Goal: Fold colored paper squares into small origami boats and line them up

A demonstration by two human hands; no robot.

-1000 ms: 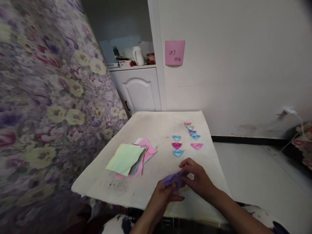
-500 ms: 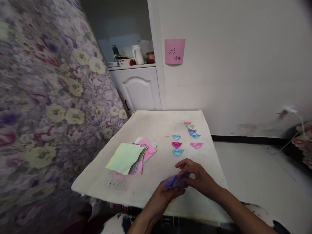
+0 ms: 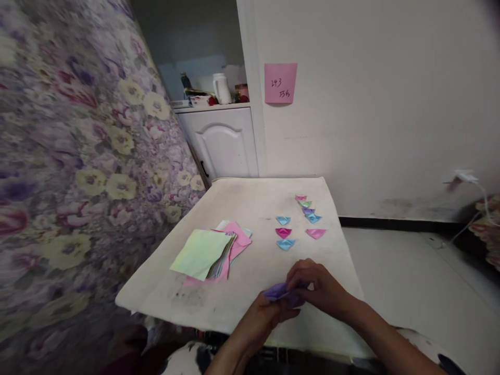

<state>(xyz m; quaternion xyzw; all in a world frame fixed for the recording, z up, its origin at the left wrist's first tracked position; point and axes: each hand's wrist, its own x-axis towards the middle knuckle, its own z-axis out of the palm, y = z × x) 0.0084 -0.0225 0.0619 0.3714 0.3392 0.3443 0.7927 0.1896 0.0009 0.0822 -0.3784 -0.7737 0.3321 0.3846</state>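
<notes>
A folded piece of purple paper (image 3: 276,292) is held between both hands above the near part of the table. My left hand (image 3: 266,314) grips it from below and the left, with the thumb along its side. At its right edge, my right hand (image 3: 318,285) pinches the paper between thumb and fingers. The fingers hide part of its shape. Beyond the hands lie small folded paper pieces, among them a light blue one (image 3: 285,244), a magenta one (image 3: 283,233) and a pink one (image 3: 315,233).
A pile of paper sheets with a pale green sheet (image 3: 201,253) on top lies on the left of the cloth-covered table (image 3: 250,198). Several folded pieces overlap near the far right edge. A floral curtain (image 3: 97,156) hangs at the left; a white cabinet (image 3: 222,143) stands behind.
My right hand's fingers have closed down onto the purple paper, where before the index finger was raised and apart. The things on the table have stayed in place.
</notes>
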